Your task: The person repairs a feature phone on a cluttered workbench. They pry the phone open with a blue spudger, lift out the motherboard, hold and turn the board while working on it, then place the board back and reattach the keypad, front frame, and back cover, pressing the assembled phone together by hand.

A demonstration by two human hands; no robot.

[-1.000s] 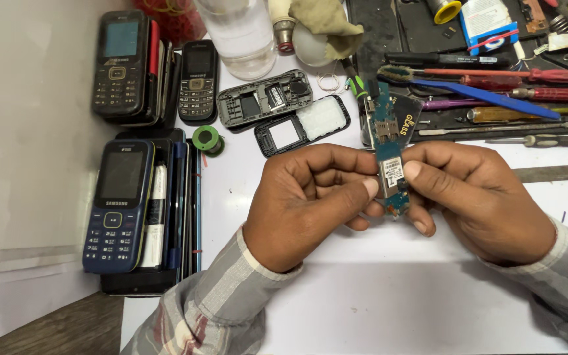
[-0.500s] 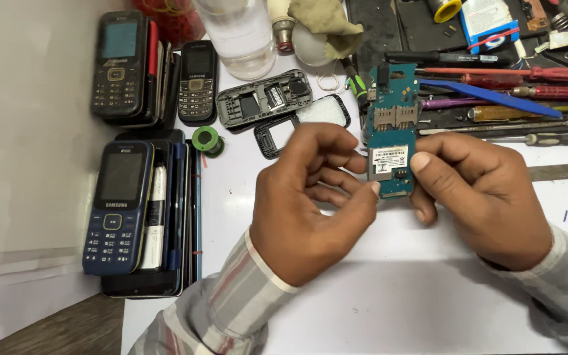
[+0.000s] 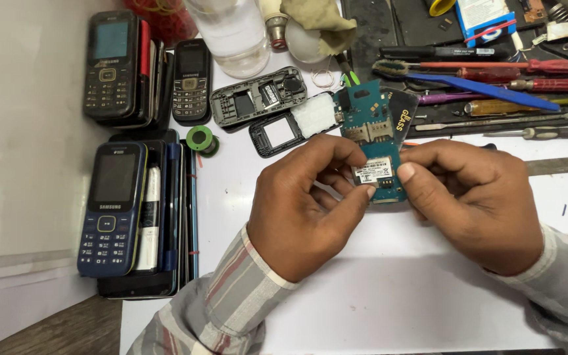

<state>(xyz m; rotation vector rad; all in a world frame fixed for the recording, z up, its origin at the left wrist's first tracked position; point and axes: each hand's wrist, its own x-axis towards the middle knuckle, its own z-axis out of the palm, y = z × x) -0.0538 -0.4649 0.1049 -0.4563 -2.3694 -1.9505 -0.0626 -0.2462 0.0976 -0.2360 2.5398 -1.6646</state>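
Note:
A blue-green phone circuit board with a white label is held upright over the white table. My left hand pinches its lower left edge with thumb and fingertips. My right hand grips its lower right side, thumb pressed on the board's face. Behind the board lie a grey phone back housing and a black front frame with a white pad.
Several keypad phones are stacked at left, a dark blue one on top. A green solder spool, a clear bottle, a bulb with a cloth, and screwdrivers, a brush and tweezers lie along the back right.
The board has turned from edge-on to face-up and lifted slightly toward the tools. My left hand's fingers shifted onto its lower left edge; my right hand stayed on it.

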